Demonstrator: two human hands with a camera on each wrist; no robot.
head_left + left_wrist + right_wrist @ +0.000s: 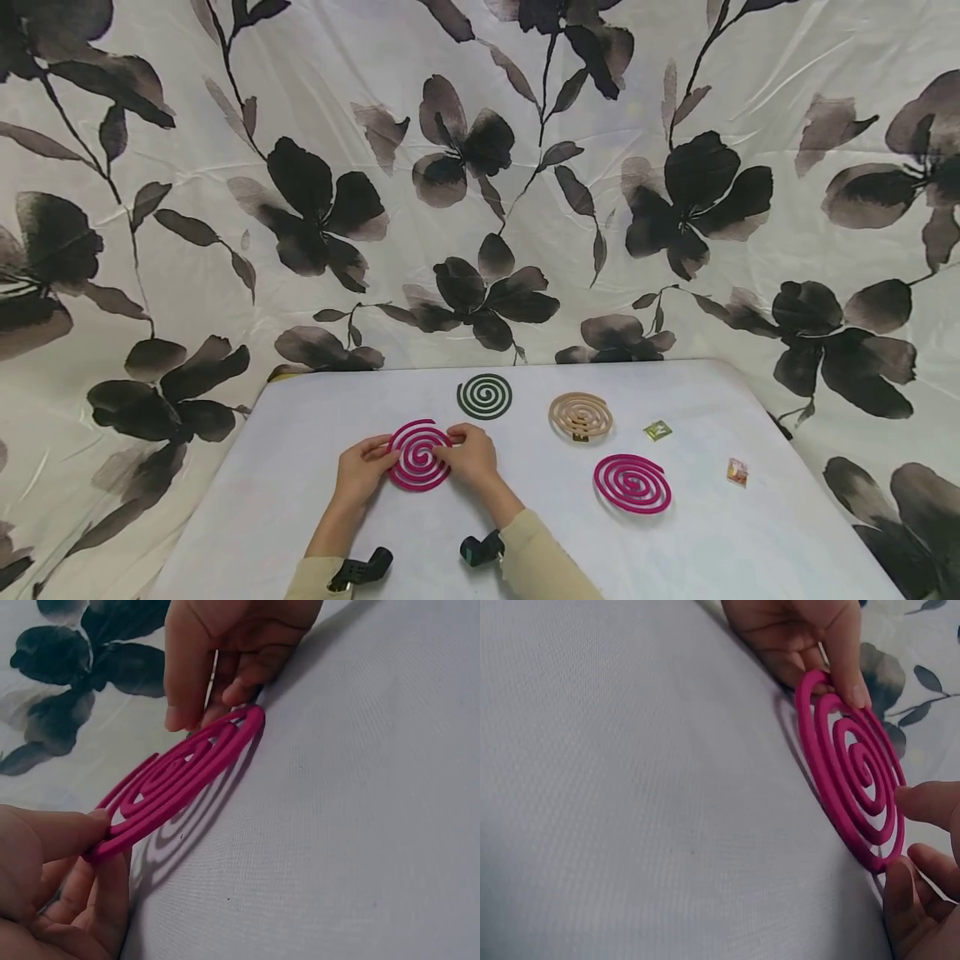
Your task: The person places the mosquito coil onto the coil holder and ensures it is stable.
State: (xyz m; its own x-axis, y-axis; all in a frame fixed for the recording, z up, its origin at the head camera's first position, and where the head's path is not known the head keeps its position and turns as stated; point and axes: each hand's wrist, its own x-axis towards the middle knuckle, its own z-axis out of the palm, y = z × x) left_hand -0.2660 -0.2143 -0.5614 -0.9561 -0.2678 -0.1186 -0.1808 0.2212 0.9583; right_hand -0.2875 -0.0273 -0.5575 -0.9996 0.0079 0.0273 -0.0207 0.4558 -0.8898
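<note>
Both hands hold a pink mosquito coil (422, 456) just above the white table, tilted, with its shadow below in the left wrist view. My left hand (360, 471) pinches the coil's left edge, thumb on top and fingers underneath. On the opposite edge, my right hand (474, 457) grips it between thumb and fingers. The left wrist view shows the left hand (67, 877) close up at the rim. Loops of the coil (840, 802) stand apart from each other in the right wrist view.
Behind the hands lies a dark green coil (485, 396). To the right are a beige coil (581, 414) over a small dark-gold piece (581, 437), and another pink coil (632, 485). Two small packets, one green (657, 430) and one reddish (737, 472), lie farther right. A floral cloth (480, 208) hangs behind.
</note>
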